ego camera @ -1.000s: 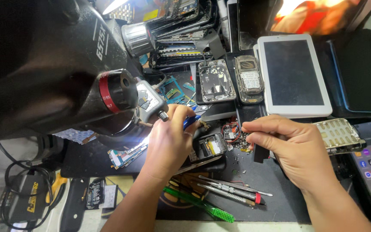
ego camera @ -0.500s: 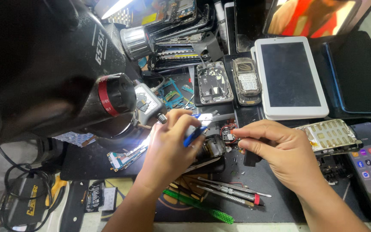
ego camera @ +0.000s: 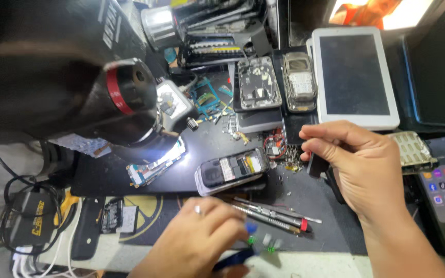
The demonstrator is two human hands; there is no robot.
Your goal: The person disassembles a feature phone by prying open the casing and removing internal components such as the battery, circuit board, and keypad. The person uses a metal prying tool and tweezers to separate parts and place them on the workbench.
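An opened small mobile phone lies flat and slightly tilted on a dark work mat, back cover off, showing inner parts. In front of it, several slim screwdrivers lie side by side, beside a blurred blue-handled tool under the fingers

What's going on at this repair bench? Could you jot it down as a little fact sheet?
setting: cluttered bench with a black mat
centre: opened phone, back up
left hand: low at the bench edge, at the screwdrivers
right hand: fingers curled above the mat, right of the phone
lit: circuit board under the microscope
behind: white tablet
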